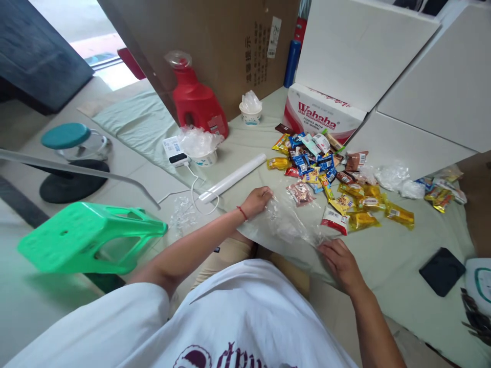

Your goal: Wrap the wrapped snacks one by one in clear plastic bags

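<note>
- The left hand has its fingers curled around one end of a clear plastic bag, pinching it against the green cloth.
- The right hand lies flat with fingers loosely spread, pressing the bag's near edge; it grasps nothing.
- The bag stretches crumpled between the two hands, touching both.
- Just beyond the bag lies a heap of snack packets.
- A white roll lies near the left hand, and a green stool lies tipped over further left.
</note>
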The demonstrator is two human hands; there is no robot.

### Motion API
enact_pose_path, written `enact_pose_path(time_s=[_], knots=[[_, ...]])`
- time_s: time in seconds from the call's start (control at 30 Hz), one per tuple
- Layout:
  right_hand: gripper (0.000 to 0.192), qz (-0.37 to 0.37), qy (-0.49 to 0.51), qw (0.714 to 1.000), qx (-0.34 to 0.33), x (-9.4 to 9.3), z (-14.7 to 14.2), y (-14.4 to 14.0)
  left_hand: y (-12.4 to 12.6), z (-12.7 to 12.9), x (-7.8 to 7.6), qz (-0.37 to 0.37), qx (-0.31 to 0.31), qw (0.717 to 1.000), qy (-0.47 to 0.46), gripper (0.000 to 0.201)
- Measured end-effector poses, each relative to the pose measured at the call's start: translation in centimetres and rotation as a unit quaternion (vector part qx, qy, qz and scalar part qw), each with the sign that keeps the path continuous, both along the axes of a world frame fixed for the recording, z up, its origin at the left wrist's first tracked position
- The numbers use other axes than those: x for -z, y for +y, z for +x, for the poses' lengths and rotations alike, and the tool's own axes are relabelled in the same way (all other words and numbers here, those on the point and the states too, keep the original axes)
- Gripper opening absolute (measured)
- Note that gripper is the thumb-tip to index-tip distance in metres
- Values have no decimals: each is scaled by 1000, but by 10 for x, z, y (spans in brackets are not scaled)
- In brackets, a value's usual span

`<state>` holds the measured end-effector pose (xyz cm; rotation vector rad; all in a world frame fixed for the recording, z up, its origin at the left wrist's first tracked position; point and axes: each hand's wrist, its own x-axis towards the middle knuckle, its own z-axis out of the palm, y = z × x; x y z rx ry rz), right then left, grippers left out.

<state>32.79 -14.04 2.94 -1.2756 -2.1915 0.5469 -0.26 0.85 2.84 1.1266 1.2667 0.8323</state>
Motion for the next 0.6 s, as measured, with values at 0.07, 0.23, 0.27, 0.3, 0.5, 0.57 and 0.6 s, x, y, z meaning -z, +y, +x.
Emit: enact_pose_path(time_s=[0.07,0.23,0.27,0.3,0.5,0.57,0.6], knots=[[23,-1,-6,999,45,5,16,6,-8,-6,5,-10,-13,1000,8,28],[22,62,33,980,187,-20,10,16,-18,-4,11,-37,-10,999,19,27],[25,66,41,981,177,-28,-3,18,-19,-2,12,-41,-5,999,21,26],[31,59,37,987,146,-35,-18,21,-19,0,12,-44,1,999,23,25],[41,2,-72,995,-67,-30,-85,42,-10,-5,6,-42,40,998,40,26],[27,45,-56,995,-65,-23,-82,39,-5,-13,2,-33,49,997,50,27],[25,72,-39,995,-62,-21,-76,34,-2,-17,1,-27,51,997,56,28]])
